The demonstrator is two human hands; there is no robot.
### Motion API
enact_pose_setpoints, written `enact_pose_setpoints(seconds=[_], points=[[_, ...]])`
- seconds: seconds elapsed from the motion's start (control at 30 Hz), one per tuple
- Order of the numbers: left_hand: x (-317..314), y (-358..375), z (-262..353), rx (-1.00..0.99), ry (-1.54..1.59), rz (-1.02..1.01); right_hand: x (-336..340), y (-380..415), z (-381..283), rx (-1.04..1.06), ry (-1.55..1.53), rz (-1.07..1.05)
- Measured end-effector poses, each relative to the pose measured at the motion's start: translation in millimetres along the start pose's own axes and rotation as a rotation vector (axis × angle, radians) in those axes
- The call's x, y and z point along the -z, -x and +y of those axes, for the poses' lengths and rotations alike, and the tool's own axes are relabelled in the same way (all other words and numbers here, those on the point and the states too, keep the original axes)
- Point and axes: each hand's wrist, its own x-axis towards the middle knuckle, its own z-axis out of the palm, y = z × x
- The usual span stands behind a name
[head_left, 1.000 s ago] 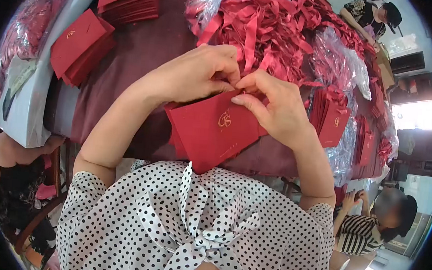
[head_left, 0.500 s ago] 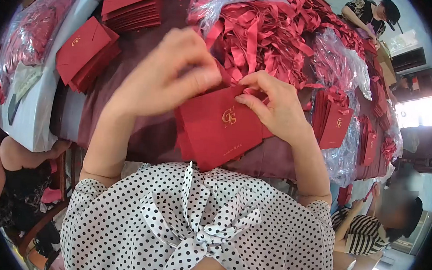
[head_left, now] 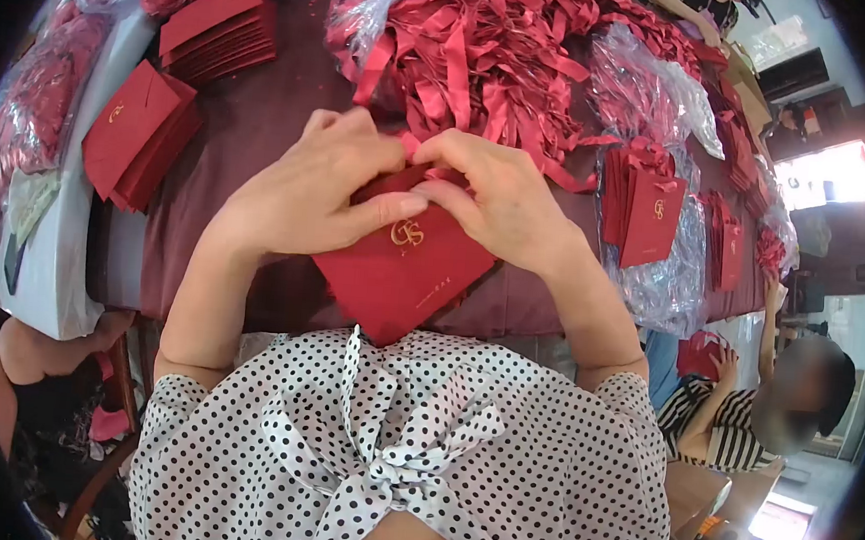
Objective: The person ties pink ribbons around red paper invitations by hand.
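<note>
Both the left hand (head_left: 328,184) and the right hand (head_left: 498,199) are at the top edge of a red bag (head_left: 401,283), which is tilted, its lower corner beside the spotted shirt (head_left: 400,448). The right hand pinches a red ribbon (head_left: 413,148) between thumb and fingers; the left hand has its fingers curled beside that ribbon and its thumb across the bag's front, near the gold logo (head_left: 407,232), but whether it grips anything I cannot tell. Beyond them, on the bench (head_left: 250,147), lies a loose heap of ribbons (head_left: 487,63). Two stacks of red bags (head_left: 136,139) are at the left, and ribboned bags (head_left: 652,215) lie on clear plastic (head_left: 666,296) at the right. A person in a striped top (head_left: 727,426) is near the bench's right side.
</note>
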Motion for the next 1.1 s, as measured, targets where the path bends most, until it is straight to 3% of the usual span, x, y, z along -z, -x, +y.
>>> enact_pose_setpoints(seconds=[0.17,0.2,0.23,0.3,0.33,0.4,0.43,0.5,0.53,0.6,0.67,0.73,0.8,0.87,0.9,0.93,1.0,1.07,1.1], points=[[-10,2,-18,0.007,0.063,-0.015,26,12,-2,-0.085,0.144,-0.016],[-7,4,-17,0.036,0.072,0.002,48,14,0,-0.149,0.464,-0.141],[-5,5,-17,0.065,0.083,0.022,59,21,25,-0.012,0.505,-0.04],[-14,4,-25,0.06,0.145,0.069,84,40,45,0.021,0.42,-0.041],[-17,3,-28,0.06,0.204,0.115,89,47,39,-0.254,0.129,-0.115],[-14,-5,-29,0.09,0.211,0.093,90,61,33,-0.447,-0.415,-0.022],[-14,-8,-29,0.116,0.218,0.058,91,69,22,-0.437,-0.59,0.107],[-19,-9,-34,0.192,0.327,0.069,81,79,24,0.02,-1.017,0.276],[-20,-8,-36,0.197,0.366,0.064,87,85,26,0.047,-1.204,0.208],[-25,-7,-39,0.216,0.398,0.059,97,68,45,0.402,-1.35,-0.295],[-30,-7,-40,0.108,0.312,0.203,89,81,43,0.464,-1.379,-0.257],[-22,-2,-39,0.211,0.223,0.14,80,86,22,0.334,-1.173,0.175],[-24,5,-45,0.079,0.276,0.15,81,88,12,0.311,-1.119,0.092],[-19,17,-43,0.12,0.323,0.17,72,91,-9,-0.129,-0.821,0.371],[-16,22,-42,0.155,0.373,0.191,75,86,-10,-0.15,-0.638,0.283],[-15,29,-38,0.165,0.372,0.19,75,85,-4,-0.151,-0.647,0.279],[-16,44,-30,0.228,0.41,0.217,69,87,6,-0.227,-0.382,0.277],[-25,54,-26,0.267,0.497,0.25,63,80,3,-0.261,-0.4,0.278],[-30,56,-24,0.278,0.574,0.294,59,72,3,-0.167,-0.116,0.302]])
